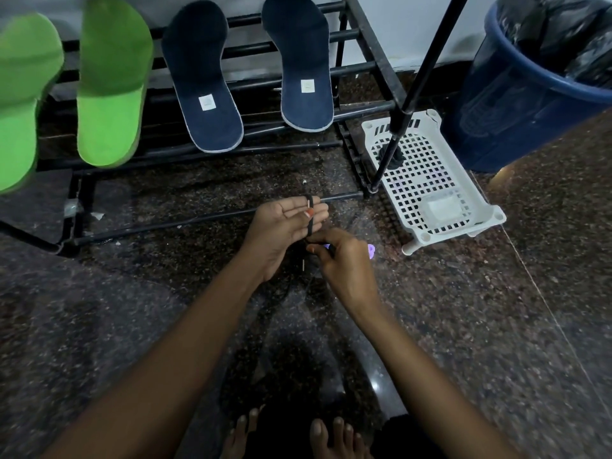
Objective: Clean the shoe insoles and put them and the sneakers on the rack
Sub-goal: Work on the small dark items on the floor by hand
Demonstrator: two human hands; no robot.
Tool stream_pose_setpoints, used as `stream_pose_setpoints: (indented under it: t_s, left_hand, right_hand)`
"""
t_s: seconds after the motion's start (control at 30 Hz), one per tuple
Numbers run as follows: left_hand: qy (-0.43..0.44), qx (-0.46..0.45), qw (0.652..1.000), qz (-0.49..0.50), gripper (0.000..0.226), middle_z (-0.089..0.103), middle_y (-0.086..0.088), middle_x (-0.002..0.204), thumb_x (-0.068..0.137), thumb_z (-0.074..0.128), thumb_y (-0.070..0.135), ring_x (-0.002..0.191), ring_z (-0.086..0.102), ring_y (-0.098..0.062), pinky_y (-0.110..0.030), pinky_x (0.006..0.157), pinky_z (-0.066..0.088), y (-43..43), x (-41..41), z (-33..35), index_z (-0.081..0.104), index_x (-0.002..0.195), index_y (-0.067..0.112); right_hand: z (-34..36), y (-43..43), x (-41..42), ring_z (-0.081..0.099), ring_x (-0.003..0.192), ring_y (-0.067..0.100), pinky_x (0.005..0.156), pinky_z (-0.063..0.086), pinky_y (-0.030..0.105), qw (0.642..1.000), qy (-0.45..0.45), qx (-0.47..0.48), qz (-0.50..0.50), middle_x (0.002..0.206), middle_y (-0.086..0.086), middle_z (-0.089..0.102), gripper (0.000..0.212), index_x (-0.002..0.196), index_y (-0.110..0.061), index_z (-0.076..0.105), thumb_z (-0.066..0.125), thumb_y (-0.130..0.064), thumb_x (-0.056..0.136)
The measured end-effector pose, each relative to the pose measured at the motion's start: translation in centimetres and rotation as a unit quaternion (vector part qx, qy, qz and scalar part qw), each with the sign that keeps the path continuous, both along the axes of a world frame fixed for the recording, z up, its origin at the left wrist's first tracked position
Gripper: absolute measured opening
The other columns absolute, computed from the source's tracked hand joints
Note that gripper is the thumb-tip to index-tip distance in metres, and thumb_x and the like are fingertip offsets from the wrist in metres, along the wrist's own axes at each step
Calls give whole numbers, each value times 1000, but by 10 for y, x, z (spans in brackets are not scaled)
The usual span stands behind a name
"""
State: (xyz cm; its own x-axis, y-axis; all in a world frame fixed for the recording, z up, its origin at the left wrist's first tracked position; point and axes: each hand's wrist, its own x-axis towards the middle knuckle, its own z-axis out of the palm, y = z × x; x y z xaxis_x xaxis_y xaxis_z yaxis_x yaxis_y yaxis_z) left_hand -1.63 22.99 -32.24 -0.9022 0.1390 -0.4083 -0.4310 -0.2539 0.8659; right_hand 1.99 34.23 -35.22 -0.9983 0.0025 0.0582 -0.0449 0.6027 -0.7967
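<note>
Insoles (208, 94) on rack (373, 38), granite floor (463, 326); left hand (281, 226), right hand (347, 266) pinch lace (310, 225).

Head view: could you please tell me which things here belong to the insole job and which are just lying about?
Job: green insoles and navy insoles, all on the rack; black lace, looped round the left hand and pinched by the right hand.
Lying about: white basket, blue bin, black pole.
</note>
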Motion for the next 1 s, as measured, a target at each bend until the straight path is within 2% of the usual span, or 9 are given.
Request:
stream_pose_setpoints:
  t_s: [0.17, 0.33, 0.43, 0.53, 0.6, 0.7, 0.8, 0.9, 1.0]
  left_hand:
    - [22, -103, 993, -53, 26, 64, -13, 104, 94, 47, -4, 71, 67, 0, -12, 69, 53, 4, 0, 0, 56, 118, -6]
    - [19, -159, 982, -102, 25, 64, -4, 105, 96, 47, 4, 82, 60, 1, -9, 70, 47, 4, -2, 2, 59, 118, 5]
    - [9, -159, 982, -104, 26, 61, -12, 106, 97, 44, 0, 75, 58, -4, -9, 65, 49, 5, -2, 2, 54, 120, 0]
    - [12, -138, 981, -133, 26, 63, -14, 101, 97, 42, -2, 72, 66, -5, -13, 72, 54, 4, -1, 0, 53, 119, -8]
    - [23, -126, 979, -161, 23, 67, -12, 96, 97, 40, -2, 74, 69, -4, -17, 77, 55, 3, 0, -1, 58, 111, -3]
    - [25, -102, 977, -184, 23, 69, -5, 91, 97, 38, -3, 77, 69, -5, -18, 77, 55, 3, 2, 2, 60, 103, 3]
    - [25, -80, 975, -205, 24, 70, -6, 92, 97, 39, -1, 80, 70, -9, -21, 80, 55, 4, 4, 4, 62, 102, 5]
    - [20, -46, 979, -197, 24, 71, -7, 90, 98, 40, 2, 82, 70, -13, -24, 82, 55, 5, 4, 6, 63, 102, 6]
    - [19, -22, 982, -186, 21, 74, -3, 85, 97, 43, 6, 81, 70, -12, -22, 79, 56, 7, 5, 6, 64, 101, 7]
  right_hand:
    - [8, 4, -3, 64, 77, 18, 68, 47, 29, 1000, 22, 6, -1, 86, 4, 70, 16, 85, -11, 72, 66, 0, 76]
    - [17, 12, -10, 61, 72, 3, 68, 49, 16, 999, 34, -33, -23, 80, -2, 69, 16, 82, -7, 73, 64, 5, 76]
    - [21, 16, -14, 61, 69, 1, 65, 48, 10, 997, 30, -70, -28, 76, -4, 67, 16, 81, -7, 72, 64, 6, 76]
    - [24, 19, -18, 63, 66, 7, 63, 51, 15, 994, 25, -98, -42, 77, 2, 69, 15, 80, -6, 71, 63, 5, 77]
    - [24, 22, -20, 64, 65, 4, 60, 53, 18, 990, 14, -128, -57, 75, -1, 67, 14, 80, -8, 70, 63, 4, 79]
    - [26, 25, -23, 61, 63, -5, 60, 48, 10, 987, 16, -147, -65, 73, -12, 63, 17, 78, -13, 68, 64, 4, 79]
    - [28, 30, -27, 59, 64, -7, 62, 46, 10, 981, 12, -174, -87, 72, -12, 63, 20, 75, -17, 66, 65, 2, 79]
    - [27, 32, -28, 60, 67, -4, 69, 49, 15, 974, 8, -199, -108, 73, -13, 64, 26, 71, -24, 65, 66, 1, 78]
    - [22, 33, -28, 63, 72, 6, 75, 53, 28, 964, -14, -236, -119, 74, -9, 66, 29, 71, -27, 65, 66, 1, 78]
